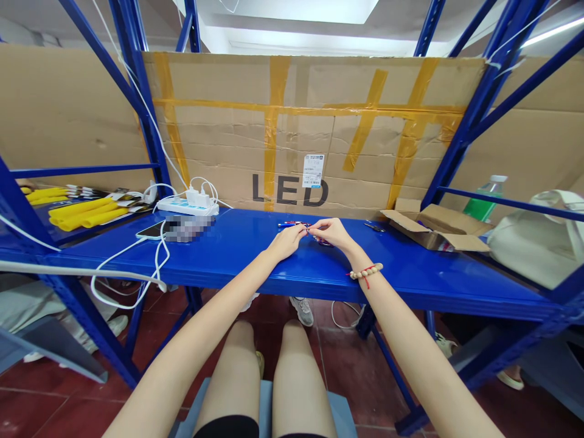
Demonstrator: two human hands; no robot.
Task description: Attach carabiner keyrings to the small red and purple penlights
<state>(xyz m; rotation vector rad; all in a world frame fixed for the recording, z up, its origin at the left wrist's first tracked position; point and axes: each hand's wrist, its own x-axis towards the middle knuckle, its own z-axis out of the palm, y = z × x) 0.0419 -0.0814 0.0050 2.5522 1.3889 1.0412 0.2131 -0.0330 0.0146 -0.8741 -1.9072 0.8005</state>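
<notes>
Over the middle of the blue shelf table, my left hand (287,239) and my right hand (334,232) meet fingertip to fingertip. Both are closed in a pinch at a small dark item (308,230), too small to name. My left hand rests low against the tabletop. A bracelet of pale beads with red cord (366,272) circles my right wrist. Just behind the fingers lie thin, pen-like sticks (287,224) in blue and red. Part of a dark reddish thing (323,242) shows under my right hand, mostly hidden.
A white power strip (188,207) with plugged chargers, cables and a phone (152,230) lie left. Yellow rolled items (86,213) are farther left. Keys or a small metal item (375,227) and an open cardboard box (438,228) sit right. Cardboard (219,146) walls the back; blue posts flank it.
</notes>
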